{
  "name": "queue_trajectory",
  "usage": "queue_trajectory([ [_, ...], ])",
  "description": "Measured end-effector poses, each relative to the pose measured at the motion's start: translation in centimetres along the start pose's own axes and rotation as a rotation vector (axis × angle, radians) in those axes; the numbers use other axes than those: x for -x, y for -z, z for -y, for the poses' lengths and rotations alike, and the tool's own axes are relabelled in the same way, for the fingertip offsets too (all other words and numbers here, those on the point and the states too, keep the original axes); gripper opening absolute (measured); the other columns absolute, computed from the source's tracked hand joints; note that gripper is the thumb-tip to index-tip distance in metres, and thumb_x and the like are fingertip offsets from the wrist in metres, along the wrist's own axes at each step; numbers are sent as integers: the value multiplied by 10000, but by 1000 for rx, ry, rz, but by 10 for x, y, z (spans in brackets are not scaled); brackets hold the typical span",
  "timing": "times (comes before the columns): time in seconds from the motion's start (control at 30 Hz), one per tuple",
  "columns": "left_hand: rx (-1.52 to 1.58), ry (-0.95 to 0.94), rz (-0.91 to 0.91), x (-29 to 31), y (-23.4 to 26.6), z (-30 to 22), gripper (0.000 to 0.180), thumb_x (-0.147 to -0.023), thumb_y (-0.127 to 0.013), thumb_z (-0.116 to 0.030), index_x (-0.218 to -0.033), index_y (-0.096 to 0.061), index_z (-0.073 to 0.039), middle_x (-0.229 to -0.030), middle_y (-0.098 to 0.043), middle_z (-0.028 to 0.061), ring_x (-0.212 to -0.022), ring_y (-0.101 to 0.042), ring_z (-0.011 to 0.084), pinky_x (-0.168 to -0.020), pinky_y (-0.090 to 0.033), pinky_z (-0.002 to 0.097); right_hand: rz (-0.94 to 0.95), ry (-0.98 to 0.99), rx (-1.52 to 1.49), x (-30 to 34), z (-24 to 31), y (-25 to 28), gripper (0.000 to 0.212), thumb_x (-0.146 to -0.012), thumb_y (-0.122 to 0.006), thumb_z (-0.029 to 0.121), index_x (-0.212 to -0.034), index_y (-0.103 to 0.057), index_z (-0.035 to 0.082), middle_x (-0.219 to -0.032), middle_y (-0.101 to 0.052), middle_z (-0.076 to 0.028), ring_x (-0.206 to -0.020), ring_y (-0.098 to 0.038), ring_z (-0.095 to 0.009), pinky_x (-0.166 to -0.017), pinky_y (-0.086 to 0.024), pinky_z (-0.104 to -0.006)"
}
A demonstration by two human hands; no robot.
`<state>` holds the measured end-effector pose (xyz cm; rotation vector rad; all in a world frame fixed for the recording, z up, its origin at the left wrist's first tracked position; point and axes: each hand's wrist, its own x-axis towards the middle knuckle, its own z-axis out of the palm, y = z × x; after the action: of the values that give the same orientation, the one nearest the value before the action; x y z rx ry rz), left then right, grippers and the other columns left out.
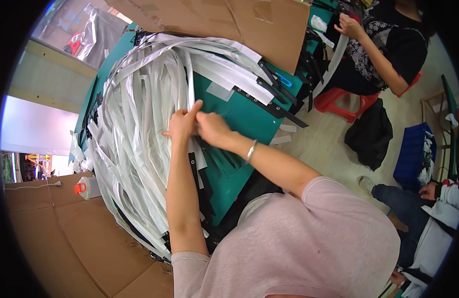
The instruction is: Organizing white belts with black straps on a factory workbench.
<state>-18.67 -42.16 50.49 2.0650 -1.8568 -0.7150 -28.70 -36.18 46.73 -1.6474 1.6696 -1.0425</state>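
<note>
A large heap of straps in white wrapping (135, 99) lies curved over the green table (229, 119); black ends with silver eyelets (249, 98) stick out on the right. My left hand (182, 125) is closed on one white-wrapped strap (191, 82), its thumb pointing up. That strap runs up from the hand to the top of the heap. Close against it on the right is my right hand (213, 129), fingers curled and blurred by motion; what they hold is hidden. Below the hands, more black strap ends (193, 161) hang by the table's near side.
A cardboard box (229, 25) stands at the table's far side. More cardboard (90, 233) and a bottle with an orange cap (88, 188) are at the left. At the right, one person (378, 54) sits holding a strip; another person (418, 213) is near a blue crate (410, 154).
</note>
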Motion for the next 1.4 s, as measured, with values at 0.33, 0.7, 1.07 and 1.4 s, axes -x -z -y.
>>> queue_trajectory([
  [0.33,-145,-91,-70,-2,-4,13,311,-802,-519,-334,-926,-685,-103,-872,-692,108,-947,-632,347,-990,-30,746,-430,35,611,-52,-92,97,246,-729,-723,145,-907,-658,-12,-926,-645,-218,-912,-618,-364,-816,-495,-441],
  [0.7,-96,-17,-35,-7,-2,10,370,-793,-536,-422,-894,-692,-102,-914,-692,130,-974,-625,366,-1001,-17,734,-87,-19,110,-39,-32,43,168,-694,-631,145,-806,-644,22,-789,-641,-218,-759,-630,-393,-670,-503,-453],
  [1.07,-257,-383,-597,18,-37,11,364,-775,-640,-167,-1132,-577,-138,-1291,-500,124,-1230,-448,324,-1012,-120,723,-280,-311,430,-20,-64,71,271,-725,-727,141,-937,-621,12,-975,-621,-224,-918,-602,-409,-783,-500,-449],
  [1.4,-165,-922,-123,-7,-31,13,454,-732,-560,75,-1136,-621,-123,-1369,-477,77,-1282,-428,291,-1084,-213,587,-36,61,71,-13,-17,42,181,-725,-676,161,-836,-663,19,-822,-646,-190,-815,-616,-363,-732,-491,-448],
])
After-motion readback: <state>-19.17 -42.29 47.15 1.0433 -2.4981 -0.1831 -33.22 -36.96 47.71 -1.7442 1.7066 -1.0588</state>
